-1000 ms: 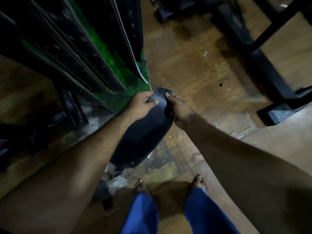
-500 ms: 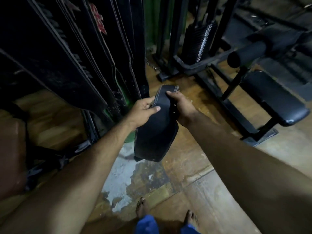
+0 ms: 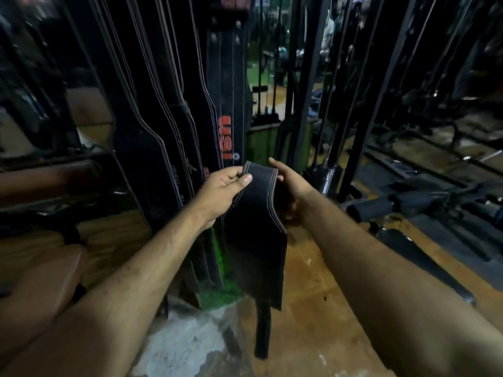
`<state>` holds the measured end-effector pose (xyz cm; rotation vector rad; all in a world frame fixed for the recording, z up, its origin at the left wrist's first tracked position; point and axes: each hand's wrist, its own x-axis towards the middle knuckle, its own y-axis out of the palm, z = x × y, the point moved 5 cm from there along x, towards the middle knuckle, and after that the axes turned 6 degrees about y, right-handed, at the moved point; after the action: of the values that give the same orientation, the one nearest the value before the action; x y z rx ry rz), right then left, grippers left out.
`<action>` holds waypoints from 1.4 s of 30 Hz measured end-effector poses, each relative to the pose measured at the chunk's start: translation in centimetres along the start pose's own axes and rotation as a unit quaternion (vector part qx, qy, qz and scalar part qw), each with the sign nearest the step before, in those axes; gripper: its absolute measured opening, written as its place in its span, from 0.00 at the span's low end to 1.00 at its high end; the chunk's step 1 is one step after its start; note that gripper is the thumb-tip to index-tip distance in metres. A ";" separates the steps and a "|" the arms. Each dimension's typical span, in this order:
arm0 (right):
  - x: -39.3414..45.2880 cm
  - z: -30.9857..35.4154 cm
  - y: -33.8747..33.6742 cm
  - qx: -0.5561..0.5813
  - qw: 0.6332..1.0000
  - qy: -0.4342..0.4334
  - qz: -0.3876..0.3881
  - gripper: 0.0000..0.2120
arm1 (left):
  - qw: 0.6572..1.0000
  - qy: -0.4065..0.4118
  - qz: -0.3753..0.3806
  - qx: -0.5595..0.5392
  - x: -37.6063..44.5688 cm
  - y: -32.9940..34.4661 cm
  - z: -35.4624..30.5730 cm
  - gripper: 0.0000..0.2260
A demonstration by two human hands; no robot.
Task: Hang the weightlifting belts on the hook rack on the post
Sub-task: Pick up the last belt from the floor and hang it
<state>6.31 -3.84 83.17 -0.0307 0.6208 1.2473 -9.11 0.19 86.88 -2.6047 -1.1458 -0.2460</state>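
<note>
Pinching the weightlifting belt (image 3: 258,227) by its narrow end with our left hand (image 3: 223,191), right hand (image 3: 292,183) straight-fingered beside it, we judge it stiff, weighty.

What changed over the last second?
Belt raised toward the hanging belts, now dangling full length. Right hand thumb has come off its top edge; fingers hidden behind it. Left hand grip on the top corner unchanged.

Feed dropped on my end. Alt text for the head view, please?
The left hand pinches the top end of a black belt that hangs down, with the right hand at its right edge, grip unclear. Just behind it, other belts hang on the left.
</note>
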 end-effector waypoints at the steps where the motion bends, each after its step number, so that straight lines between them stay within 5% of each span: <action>1: -1.0 1.4 0.8 -0.001 1.000 0.006 0.008 0.25 | 1.000 0.012 -0.005 -0.001 -0.2 -0.3 -1.8 0.10; 11: -9.3 11.8 7.7 0.007 0.981 -0.195 -0.018 0.01 | 0.992 0.050 -0.099 0.063 -2.4 -2.9 -11.0 0.09; 14: -10.8 13.8 8.5 -0.012 0.970 -0.242 0.016 0.07 | 0.996 0.057 -0.063 0.033 -2.2 -2.4 -11.5 0.08; 17: -12.5 15.8 10.2 -0.008 0.969 -0.241 0.061 0.09 | 0.995 0.076 -0.045 0.038 -1.9 -3.5 -11.5 0.41; 18: -12.7 16.3 11.0 -0.015 0.968 -0.242 0.065 0.10 | 0.995 0.082 -0.046 0.036 -1.6 -4.5 -10.9 0.44; 25: -12.4 17.0 18.0 -0.050 0.929 -0.341 0.135 0.05 | 0.984 0.114 -0.131 0.020 -3.0 -9.8 -16.5 0.08; 34: -12.4 20.8 25.9 -0.089 0.911 -0.373 0.149 0.02 | 0.987 0.127 -0.066 0.075 -3.2 -15.0 -16.7 0.10; 36: -11.8 20.9 27.4 -0.086 0.909 -0.383 0.140 0.01 | 0.985 0.127 -0.091 0.069 -2.7 -16.6 -16.9 0.03; 39: -10.7 21.3 29.1 -0.084 0.898 -0.413 0.125 0.02 | 0.974 0.159 -0.145 0.077 -1.6 -19.1 -19.0 0.15; 42: -10.4 22.1 31.1 -0.100 0.877 -0.456 0.111 0.04 | 0.959 0.189 -0.197 0.074 0.0 -21.5 -22.2 0.06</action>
<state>-13.82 5.40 115.86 0.4485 -0.3404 1.3710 -25.97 6.85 111.98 -2.0598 -1.4561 -0.6807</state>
